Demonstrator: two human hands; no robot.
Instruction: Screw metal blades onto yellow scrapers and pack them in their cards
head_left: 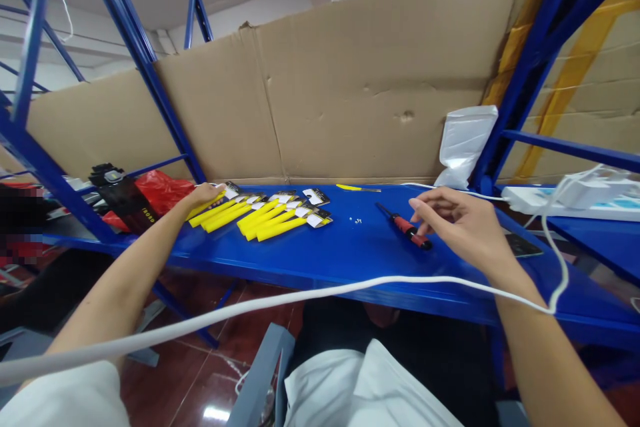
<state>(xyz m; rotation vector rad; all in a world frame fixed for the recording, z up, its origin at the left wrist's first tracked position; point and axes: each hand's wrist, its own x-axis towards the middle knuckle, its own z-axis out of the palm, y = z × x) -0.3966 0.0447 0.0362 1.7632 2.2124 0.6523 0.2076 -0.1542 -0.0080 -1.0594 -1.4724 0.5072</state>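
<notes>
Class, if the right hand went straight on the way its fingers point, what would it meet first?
Most likely the screwdriver, lying on the table close by the right hand; depth is unclear, so the hand might pass just above it.

From here I'm seeing pale lettering [149, 215] on the black container [131, 203], apparently reading "ROBO"; the cards [316, 197] by the yellow handles [275, 227] are showing print too small to read.
</notes>
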